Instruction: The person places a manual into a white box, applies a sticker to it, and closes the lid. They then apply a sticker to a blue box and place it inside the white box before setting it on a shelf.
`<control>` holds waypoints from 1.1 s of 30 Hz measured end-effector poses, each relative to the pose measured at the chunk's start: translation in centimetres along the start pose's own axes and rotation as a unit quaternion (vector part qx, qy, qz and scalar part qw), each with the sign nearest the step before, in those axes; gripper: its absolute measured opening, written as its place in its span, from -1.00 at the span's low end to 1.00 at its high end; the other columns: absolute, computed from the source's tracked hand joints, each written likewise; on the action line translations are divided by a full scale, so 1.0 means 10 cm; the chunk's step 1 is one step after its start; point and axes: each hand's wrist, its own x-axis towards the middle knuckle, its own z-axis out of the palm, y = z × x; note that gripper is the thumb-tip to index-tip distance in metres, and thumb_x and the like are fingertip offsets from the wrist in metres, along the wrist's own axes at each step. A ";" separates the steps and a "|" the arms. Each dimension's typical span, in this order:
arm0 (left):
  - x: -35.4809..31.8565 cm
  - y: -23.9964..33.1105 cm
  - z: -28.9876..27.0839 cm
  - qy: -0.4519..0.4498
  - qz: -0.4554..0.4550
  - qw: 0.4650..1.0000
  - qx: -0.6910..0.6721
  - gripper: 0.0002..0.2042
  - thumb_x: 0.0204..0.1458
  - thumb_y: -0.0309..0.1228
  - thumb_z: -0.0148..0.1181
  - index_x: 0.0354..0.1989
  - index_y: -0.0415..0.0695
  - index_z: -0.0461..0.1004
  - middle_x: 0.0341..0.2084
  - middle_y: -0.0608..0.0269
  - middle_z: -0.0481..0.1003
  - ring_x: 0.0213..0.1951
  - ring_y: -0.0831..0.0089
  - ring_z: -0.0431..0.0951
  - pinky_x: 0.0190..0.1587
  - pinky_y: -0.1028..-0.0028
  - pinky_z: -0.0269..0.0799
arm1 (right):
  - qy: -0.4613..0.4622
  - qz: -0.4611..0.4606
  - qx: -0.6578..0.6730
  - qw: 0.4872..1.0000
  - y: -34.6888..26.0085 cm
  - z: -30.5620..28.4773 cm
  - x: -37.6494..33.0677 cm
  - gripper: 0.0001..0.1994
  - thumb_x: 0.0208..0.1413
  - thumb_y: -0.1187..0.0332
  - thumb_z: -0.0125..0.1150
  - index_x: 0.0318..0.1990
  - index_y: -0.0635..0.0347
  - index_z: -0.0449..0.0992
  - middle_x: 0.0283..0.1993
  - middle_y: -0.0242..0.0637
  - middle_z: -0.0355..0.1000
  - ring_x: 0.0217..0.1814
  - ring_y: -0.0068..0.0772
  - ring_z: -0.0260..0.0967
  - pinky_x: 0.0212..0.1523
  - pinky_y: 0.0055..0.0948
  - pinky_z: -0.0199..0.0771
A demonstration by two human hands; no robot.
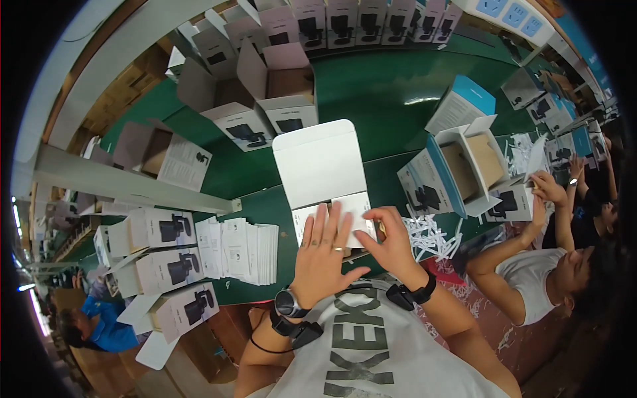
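A white cardboard box [320,169] stands in front of me, its lid flap raised and pointing away. My left hand [322,262] lies flat over its near part, fingers stretched and spread, with a ring on one finger. At the right side of the same box is my right hand [393,242]. Its thumb reaches over the white inner flap [358,205], and its other fingers are bent, apart from the thumb. Both hands cover much of the opening, so the contents are mostly hidden.
Left of the box lies a stack of white leaflets [249,252], beside several printed boxes [179,268]. Open boxes [285,86] stand behind on the green table [365,79]. To the right are white paper strips [434,239], more open boxes [458,169] and a co-worker [531,278].
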 end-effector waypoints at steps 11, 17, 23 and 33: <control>0.02 -0.06 0.19 -0.082 0.050 0.987 0.130 -0.07 0.02 -0.14 0.46 0.58 -0.01 0.13 0.57 -0.04 0.07 0.55 -0.11 0.08 0.55 -0.10 -0.11 | 0.000 -0.044 -0.206 0.978 -0.05 -0.34 0.53 -0.82 0.20 0.39 0.39 -0.11 0.24 0.61 -0.22 -0.11 0.63 -0.20 -0.13 0.65 -0.21 -0.33 0.59; 0.02 -0.06 0.16 -0.092 0.052 0.985 0.135 -0.06 0.01 -0.13 0.45 0.59 -0.02 0.13 0.58 -0.02 0.07 0.55 -0.10 0.07 0.55 -0.11 -0.11 | -0.006 -0.028 -0.195 0.980 0.00 -0.30 0.52 -0.83 0.20 0.39 0.40 -0.12 0.22 0.61 -0.23 -0.13 0.64 -0.24 -0.11 0.65 -0.26 -0.31 0.59; 0.06 0.02 0.02 -0.085 0.029 0.994 0.064 -0.21 0.10 -0.20 0.38 0.51 -0.07 0.21 0.55 -0.06 0.12 0.55 -0.11 0.09 0.55 -0.08 -0.10 | -0.089 -0.084 -0.081 0.989 -0.29 -0.17 0.29 -0.88 0.19 0.36 0.40 -0.18 0.13 0.62 -0.28 -0.19 0.64 -0.26 -0.06 0.62 -0.31 -0.24 0.57; 0.07 -0.09 0.04 0.002 -0.019 0.988 -0.155 -0.85 0.27 -0.33 0.21 -0.24 -0.16 0.52 0.42 0.06 0.39 0.51 -0.10 0.22 0.55 -0.03 -0.07 | -0.052 -0.134 -0.072 0.987 -0.32 -0.20 0.14 -0.89 0.15 0.44 0.42 -0.20 0.20 0.62 -0.32 -0.19 0.62 -0.34 -0.11 0.60 -0.33 -0.31 0.57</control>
